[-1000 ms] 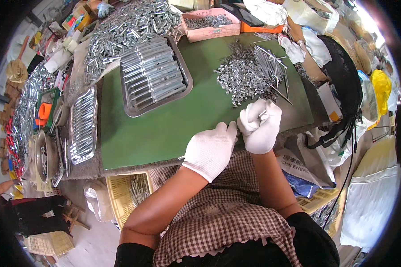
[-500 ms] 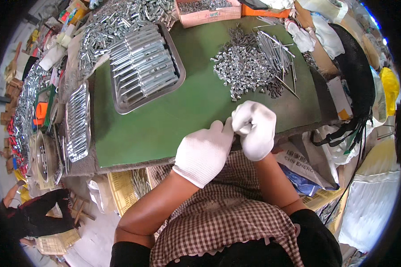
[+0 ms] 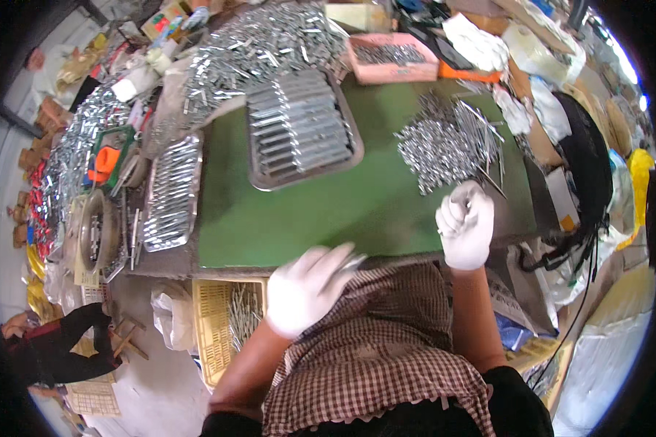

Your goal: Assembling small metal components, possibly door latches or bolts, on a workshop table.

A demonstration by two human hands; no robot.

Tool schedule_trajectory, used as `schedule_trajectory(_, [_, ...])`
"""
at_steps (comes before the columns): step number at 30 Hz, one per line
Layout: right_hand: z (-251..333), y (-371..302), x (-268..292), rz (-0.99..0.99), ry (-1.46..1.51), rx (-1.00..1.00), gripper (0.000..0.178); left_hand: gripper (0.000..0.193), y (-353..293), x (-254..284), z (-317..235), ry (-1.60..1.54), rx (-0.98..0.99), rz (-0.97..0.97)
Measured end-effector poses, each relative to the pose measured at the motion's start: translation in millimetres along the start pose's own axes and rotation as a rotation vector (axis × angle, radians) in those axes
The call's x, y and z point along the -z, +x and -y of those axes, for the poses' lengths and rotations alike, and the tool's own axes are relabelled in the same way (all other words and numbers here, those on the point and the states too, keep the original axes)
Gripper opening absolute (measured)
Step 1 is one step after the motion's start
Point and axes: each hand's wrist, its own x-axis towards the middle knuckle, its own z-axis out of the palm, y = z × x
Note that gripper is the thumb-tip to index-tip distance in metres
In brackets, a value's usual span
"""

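Observation:
My left hand [image 3: 306,291], in a white knit glove, is at the front edge of the green work surface [image 3: 284,218]. Its fingers are closed on a shiny metal piece [image 3: 354,263], smeared by motion, whose end sticks out past the fingertips. My right hand [image 3: 466,226], gloved alike, hovers with curled fingers just in front of a heap of small shiny metal parts [image 3: 434,153]. What those fingers hold, if anything, is too small to tell. Thin metal rods [image 3: 481,135] lie at the heap's right side.
A metal tray [image 3: 353,149] of slender metal pieces lies beyond my left hand; another filled tray [image 3: 171,193] is further left. At the back are a large metal pile [image 3: 270,47] and a pink bin [image 3: 393,69]. A yellow crate [image 3: 210,328] stands below the table edge.
My hands, together half a second ago, have parted: the left went left with the metal piece, the right moved right beside the heap. The whole view has shifted too.

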Motion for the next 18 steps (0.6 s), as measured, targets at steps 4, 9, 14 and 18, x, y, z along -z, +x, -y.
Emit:
schedule_trajectory(4, [-4,-2,-6,-0.201,-0.309,-0.059,0.019,0.033,-114,62,30,0.272,0.336,0.068])
schedule_trajectory(9, [-4,-4,-37,-0.189,-0.325,-0.043,0.029,0.025,-83,80,36,0.332,0.367,-0.026])
schedule_trajectory(14, [1,-3,-27,-0.172,-0.55,-0.127,0.031,0.028,94,24,65,0.29,-0.167,-0.229])
schedule_trajectory(18, [1,-4,-40,-0.101,-0.64,-0.116,0.031,0.02,177,-4,116,0.404,-0.07,-0.185])
